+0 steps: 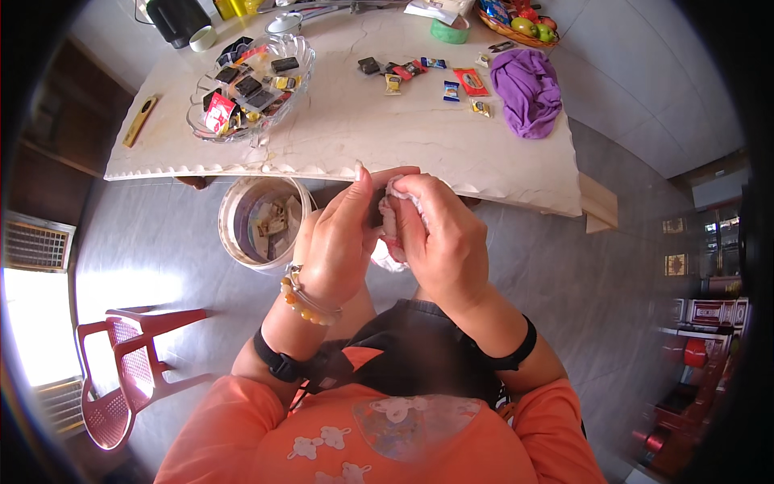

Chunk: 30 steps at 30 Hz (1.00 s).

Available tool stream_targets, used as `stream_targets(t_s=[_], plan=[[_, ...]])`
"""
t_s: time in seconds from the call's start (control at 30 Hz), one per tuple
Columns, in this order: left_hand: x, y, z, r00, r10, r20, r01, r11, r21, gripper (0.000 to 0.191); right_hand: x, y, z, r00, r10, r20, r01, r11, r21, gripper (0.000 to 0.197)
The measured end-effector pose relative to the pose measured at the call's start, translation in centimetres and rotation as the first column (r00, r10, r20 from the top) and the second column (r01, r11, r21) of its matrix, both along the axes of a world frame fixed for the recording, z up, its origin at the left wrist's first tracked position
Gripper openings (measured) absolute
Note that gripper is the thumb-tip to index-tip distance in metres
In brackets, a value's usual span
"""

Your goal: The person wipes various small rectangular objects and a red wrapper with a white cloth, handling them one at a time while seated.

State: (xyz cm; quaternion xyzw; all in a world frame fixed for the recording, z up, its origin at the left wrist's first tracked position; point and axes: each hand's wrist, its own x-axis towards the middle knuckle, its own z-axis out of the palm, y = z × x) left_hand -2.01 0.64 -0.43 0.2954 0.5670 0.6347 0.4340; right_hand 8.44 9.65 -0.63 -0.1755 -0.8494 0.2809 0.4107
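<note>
Both my hands meet just in front of the marble table's near edge. My right hand pinches a crumpled white and pink cloth. My left hand is held around a dark object that the cloth touches; my fingers hide most of it, so its kind cannot be told. Beyond my hands, a glass bowl holds wrapped sweets and dark packets. More wrapped sweets lie loose on the table, beside a bunched purple cloth.
A bucket with scraps stands on the floor below the table edge, close to my left hand. A red plastic chair is at the left. Green tape, a fruit basket and a lidded cup stand farther back.
</note>
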Motion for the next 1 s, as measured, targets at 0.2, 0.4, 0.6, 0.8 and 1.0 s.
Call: stream_targets(t_s=[0.2, 0.4, 0.6, 0.8, 1.0], plan=[[0.4, 0.9, -0.1, 0.832, 0.005, 0.555, -0.135, 0.972, 0.194, 0.051, -0.7, 0.3, -0.7, 0.994, -0.108, -0.017, 0.105, 0.986, -0.132, 0.013], [-0.4, 1.9, -0.9, 0.866, -0.040, 0.499, -0.092, 0.967, 0.237, 0.053, -0.9, -1.1, -0.9, 0.994, 0.102, 0.029, -0.100, 0.993, -0.068, 0.017], [-2.0, 2.4, -1.0, 0.901, -0.055, 0.431, -0.051, 0.972, 0.230, 0.052, -0.7, -0.1, 0.2, 0.989, 0.034, 0.143, -0.038, 0.999, 0.026, 0.017], [-2.6, 2.5, -1.2, 0.841, 0.051, 0.539, -0.156, 0.976, 0.150, 0.051, -1.3, 1.7, -1.9, 0.996, 0.071, 0.061, -0.051, 0.957, -0.285, 0.012], [-7.1, 3.0, -0.4, 0.912, 0.411, 0.003, -0.405, 0.898, 0.173, 0.049, -0.3, 2.6, -2.8, 0.979, 0.158, 0.129, -0.098, 0.917, -0.386, 0.011]])
